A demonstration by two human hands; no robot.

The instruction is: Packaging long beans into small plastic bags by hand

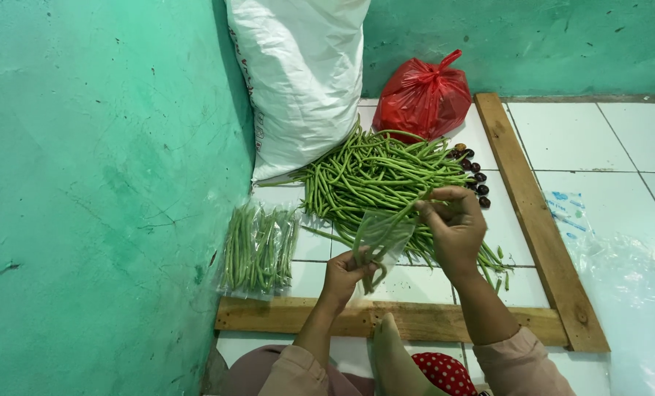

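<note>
Seated on the white tiled floor in a green-walled corner, packing green long beans into a small clear plastic bag. Left hand closed around the lower end of the bag, pinching plastic and the bean ends inside it; right hand raised beside the bag mouth, fingertips pressed together on a few bean pods being fed in. Bag held in the air just above the near edge of the loose bean heap, which lies spread on the tiles between a white sack, a knotted red plastic bag and some small dark round fruits. Already filled clear packets of beans lying flat by the left wall, just behind the wooden plank. Probably best done by keeping the mouth held wide, aligning the pod tips first, sliding them in lengthwise together, and easing rather than forcing, since thin plastic could tear and pods could snap.
</note>
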